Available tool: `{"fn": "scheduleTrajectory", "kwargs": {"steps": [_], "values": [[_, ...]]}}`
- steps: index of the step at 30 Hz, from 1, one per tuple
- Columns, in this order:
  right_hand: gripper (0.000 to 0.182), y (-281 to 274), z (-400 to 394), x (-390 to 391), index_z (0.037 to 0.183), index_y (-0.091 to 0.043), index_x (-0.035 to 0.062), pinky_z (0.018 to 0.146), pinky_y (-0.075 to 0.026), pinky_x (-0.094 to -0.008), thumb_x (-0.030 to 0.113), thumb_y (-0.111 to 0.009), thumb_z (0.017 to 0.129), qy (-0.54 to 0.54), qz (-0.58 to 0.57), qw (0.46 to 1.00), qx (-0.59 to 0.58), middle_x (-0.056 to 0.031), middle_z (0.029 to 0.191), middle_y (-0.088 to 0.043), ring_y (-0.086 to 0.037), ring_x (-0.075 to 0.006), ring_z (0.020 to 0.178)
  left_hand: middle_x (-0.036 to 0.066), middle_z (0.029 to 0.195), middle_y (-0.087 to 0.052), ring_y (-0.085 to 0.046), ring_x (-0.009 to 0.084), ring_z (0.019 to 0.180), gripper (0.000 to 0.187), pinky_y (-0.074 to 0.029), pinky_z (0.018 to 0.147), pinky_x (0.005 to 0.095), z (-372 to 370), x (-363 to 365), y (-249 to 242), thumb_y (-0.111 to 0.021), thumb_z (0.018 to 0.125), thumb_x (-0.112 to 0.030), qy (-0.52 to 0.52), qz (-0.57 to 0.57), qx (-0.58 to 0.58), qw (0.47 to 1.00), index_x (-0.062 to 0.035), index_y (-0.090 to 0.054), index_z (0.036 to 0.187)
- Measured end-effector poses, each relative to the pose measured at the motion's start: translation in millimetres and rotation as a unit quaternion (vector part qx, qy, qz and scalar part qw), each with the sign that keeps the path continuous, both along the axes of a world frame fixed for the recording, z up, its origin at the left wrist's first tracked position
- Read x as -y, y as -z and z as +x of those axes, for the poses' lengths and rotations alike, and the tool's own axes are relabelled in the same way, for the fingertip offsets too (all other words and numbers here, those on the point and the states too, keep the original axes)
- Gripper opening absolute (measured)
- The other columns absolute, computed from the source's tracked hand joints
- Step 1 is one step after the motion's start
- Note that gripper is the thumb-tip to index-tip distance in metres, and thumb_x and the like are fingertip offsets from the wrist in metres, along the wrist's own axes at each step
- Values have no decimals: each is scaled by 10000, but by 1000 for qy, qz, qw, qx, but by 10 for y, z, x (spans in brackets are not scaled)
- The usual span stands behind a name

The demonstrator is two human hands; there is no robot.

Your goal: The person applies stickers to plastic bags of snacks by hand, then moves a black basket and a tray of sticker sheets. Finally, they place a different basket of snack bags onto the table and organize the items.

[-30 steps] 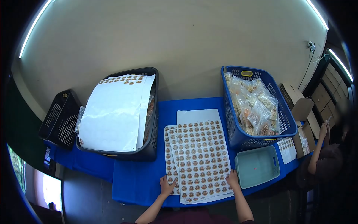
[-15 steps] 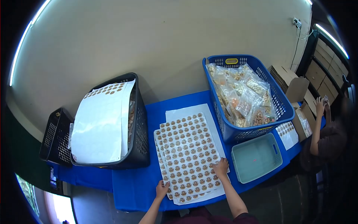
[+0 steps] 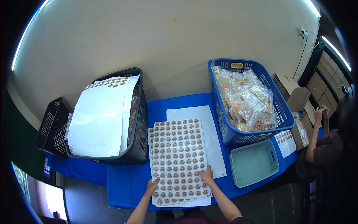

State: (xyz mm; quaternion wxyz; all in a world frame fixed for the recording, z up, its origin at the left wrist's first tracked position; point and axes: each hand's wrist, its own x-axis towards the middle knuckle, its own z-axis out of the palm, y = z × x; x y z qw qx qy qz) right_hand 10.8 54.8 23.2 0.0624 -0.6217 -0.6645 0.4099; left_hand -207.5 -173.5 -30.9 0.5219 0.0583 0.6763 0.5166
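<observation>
A stack of white sheets printed with rows of round brown stickers (image 3: 179, 156) lies before me on the blue cloth. My left hand (image 3: 152, 186) grips the stack's lower left edge, thumb on top. On the opposite edge, my right hand (image 3: 207, 174) holds the top sticker sheet, its thumb over the print and some fingers hidden beneath. Another sticker sheet (image 3: 182, 202) sticks out below the top one. Behind them, partly covered, is a plain white sheet (image 3: 214, 149).
A dark basket (image 3: 141, 123) draped with mostly blank sheets (image 3: 99, 119) stands left, beside a smaller black crate (image 3: 50, 130). A blue basket (image 3: 238, 140) of packed snack bags (image 3: 246, 99) and a pale green tray (image 3: 255, 166) are right. Another person (image 3: 324, 145) works by cardboard boxes (image 3: 300, 121).
The top sticker sheets have shifted left and straightened, with both hands moving along with them. More of the plain white sheet shows on the right. The view has also shifted slightly.
</observation>
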Motion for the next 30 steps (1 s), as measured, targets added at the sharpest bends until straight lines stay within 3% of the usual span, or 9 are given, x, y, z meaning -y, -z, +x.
{"fn": "scheduleTrajectory", "kwargs": {"steps": [3,4,8,11,15,16,20,24,30], "values": [[398,-113,68,-46,1060,-471,-78,761,-463,-332,99,-618,736,12,-200,957,-212,-160,949,-591,-583,-211,849,99,790,-609,-563,138,615,332,-434,501,289,60,70,-88,-535,845,-287,25,-17,-66,997,12,-549,988],[319,-176,93,-72,1059,-509,-62,761,-457,-309,64,-576,773,3,-256,948,-191,-120,964,-597,-575,-180,843,114,757,-611,-572,155,606,330,-436,502,300,55,59,-105,-529,846,-292,35,-16,-95,995,14,-556,970],[203,-558,-12,107,948,-579,-38,671,-452,-288,85,-566,787,-95,-84,987,-95,-110,842,-620,-566,-140,734,224,740,-589,-569,391,717,355,-435,628,404,230,83,-349,-489,855,-308,69,22,-302,951,39,-563,874],[173,-950,-98,199,900,-588,-42,569,-439,-280,95,-553,800,-134,92,977,-142,-80,733,-610,-540,-118,609,216,726,-593,-589,363,701,297,-448,613,382,410,43,-769,-502,857,-252,33,37,-310,949,37,-569,876],[162,-1546,-232,247,862,-583,-38,451,-379,-230,106,-594,788,-133,185,955,-191,-50,657,-575,-481,-71,499,184,729,-609,-613,297,665,198,-457,602,331,399,-137,-1105,-549,832,-151,-90,141,-319,933,31,-586,901],[173,-1796,-299,274,895,-588,-47,619,-446,-302,97,-581,800,-119,180,964,-153,-150,780,-616,-603,-201,710,174,740,-615,-616,278,663,177,-458,603,320,350,-218,-1149,-561,823,-128,-111,173,-346,915,27,-591,902],[182,-2034,-387,135,898,-596,-36,600,-451,-269,118,-605,802,-57,165,941,-291,-62,793,-617,-551,-94,715,136,848,-627,-614,212,738,219,-468,659,302,62,-487,-1158,-646,755,-83,-107,277,-432,851,16,-573,937],[167,-1956,-280,-42,915,-592,-32,717,-442,-263,16,-617,757,-66,124,930,-340,-70,887,-615,-561,-124,793,115,970,-567,-566,187,900,547,-456,752,309,-138,-645,-1268,-704,692,-78,-203,342,-356,846,10,-376,1120],[257,-1634,-205,73,974,-546,-33,833,-391,-272,-13,-624,730,-46,68,917,-390,-85,983,-574,-527,-141,932,159,1115,-473,-478,208,1023,526,-372,855,307,27,-534,-1099,-589,798,-68,-200,323,-311,871,12,-277,1214]]}}
